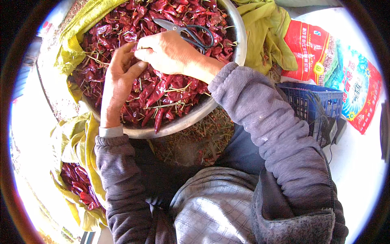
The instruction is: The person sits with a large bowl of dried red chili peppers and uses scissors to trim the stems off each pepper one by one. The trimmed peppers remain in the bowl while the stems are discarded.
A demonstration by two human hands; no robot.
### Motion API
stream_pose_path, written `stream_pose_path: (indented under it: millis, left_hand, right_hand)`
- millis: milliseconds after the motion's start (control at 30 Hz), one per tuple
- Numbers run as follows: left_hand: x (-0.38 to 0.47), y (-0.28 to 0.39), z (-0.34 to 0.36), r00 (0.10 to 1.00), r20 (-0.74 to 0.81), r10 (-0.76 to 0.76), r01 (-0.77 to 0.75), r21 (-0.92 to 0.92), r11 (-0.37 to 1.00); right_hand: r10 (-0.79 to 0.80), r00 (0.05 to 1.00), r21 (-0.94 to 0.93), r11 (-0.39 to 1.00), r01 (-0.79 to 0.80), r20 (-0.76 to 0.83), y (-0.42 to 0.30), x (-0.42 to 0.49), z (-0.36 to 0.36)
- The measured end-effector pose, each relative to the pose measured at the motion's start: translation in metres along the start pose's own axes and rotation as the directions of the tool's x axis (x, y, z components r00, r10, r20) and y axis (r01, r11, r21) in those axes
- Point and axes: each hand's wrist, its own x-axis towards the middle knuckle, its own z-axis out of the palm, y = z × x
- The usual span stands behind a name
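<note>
A wide metal basin (pixel 240 33) is heaped with dried red chili peppers (pixel 155 91), many with pale stems. Over the heap my left hand (pixel 122 68) has its thumb and fingers curled towards each other. My right hand (pixel 169 50) meets it at the fingertips, its thumb and forefinger close together. Whatever may be between the fingers is hidden or too small to tell. Scissors with black handles (pixel 199 38) lie on the peppers just beyond my right hand, their blades pointing left.
A yellow woven sack (pixel 80 131) holding more dried peppers stands at lower left. Yellow sacking (pixel 259 27) drapes beside the basin at right, near a blue plastic basket (pixel 323 97) and a red and blue printed bag (pixel 353 88). Plant scraps (pixel 189 146) litter the ground below the basin.
</note>
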Motion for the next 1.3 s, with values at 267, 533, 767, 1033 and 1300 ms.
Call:
stream_pose_path:
  millis: [267, 533, 767, 1033, 1300]
  left_hand:
    - [0.005, -0.004, -0.006, 0.985, 0.140, -0.105, 0.005, 0.577, 0.817]
    - [0.009, -0.001, 0.002, 0.998, 0.050, -0.026, -0.002, 0.487, 0.874]
    - [0.016, -0.011, 0.004, 0.993, -0.018, -0.116, 0.117, 0.111, 0.987]
    - [0.010, -0.002, 0.019, 0.980, -0.166, 0.111, -0.058, 0.299, 0.953]
    - [0.011, 0.004, -0.010, 0.970, -0.190, -0.150, 0.085, -0.313, 0.946]
  right_hand:
    - [-0.103, 0.993, -0.529, 0.840, 0.120, 0.061, -0.018, -0.014, -0.009]
    - [-0.043, 0.992, -0.312, 0.950, 0.003, -0.122, -0.001, -0.006, -0.001]
    - [0.611, 0.790, 0.706, 0.536, -0.463, 0.054, -0.023, -0.008, -0.009]
    - [0.083, 0.906, 0.006, 0.996, -0.089, -0.414, -0.016, 0.004, -0.002]
    - [0.288, 0.903, 0.758, 0.495, -0.425, 0.318, -0.041, 0.017, -0.065]
